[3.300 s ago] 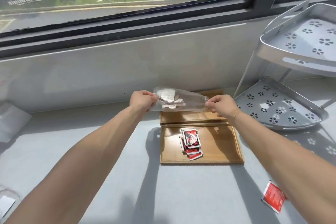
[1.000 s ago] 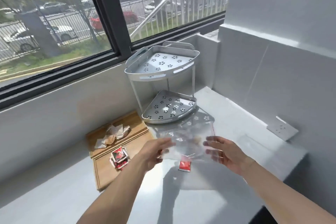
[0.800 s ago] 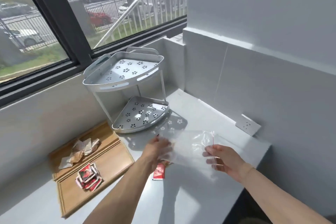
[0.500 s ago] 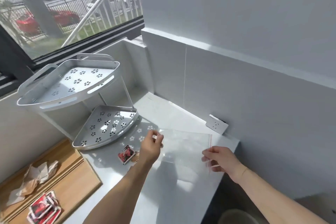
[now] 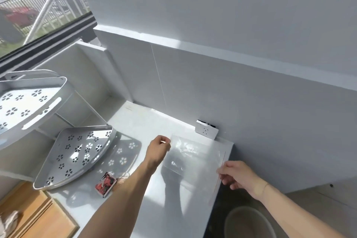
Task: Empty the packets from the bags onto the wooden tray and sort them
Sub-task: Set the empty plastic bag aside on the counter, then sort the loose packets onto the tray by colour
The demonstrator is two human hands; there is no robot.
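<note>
Just in front of the wall socket (image 5: 206,132), at the far right end of the tabletop (image 5: 135,121), a clear, apparently empty zip bag (image 5: 193,160) is stretched flat between two hands. The left hand (image 5: 157,150) has its grip pinched shut on the bag's left edge; the right hand (image 5: 236,175) has its grip closed on the sealed edge with the red strip. The step looks like setting the emptied bag aside. To do it well, I would lower it flat onto the tabletop near the socket, away from the edge above the bin (image 5: 249,222), and release both grips together. One red packet (image 5: 105,184) lies loose left of the socket, beside the corner rack (image 5: 77,152); it belongs on the wooden tray (image 5: 44,216), at the lower left, where pale packets (image 5: 8,222) already rest.
</note>
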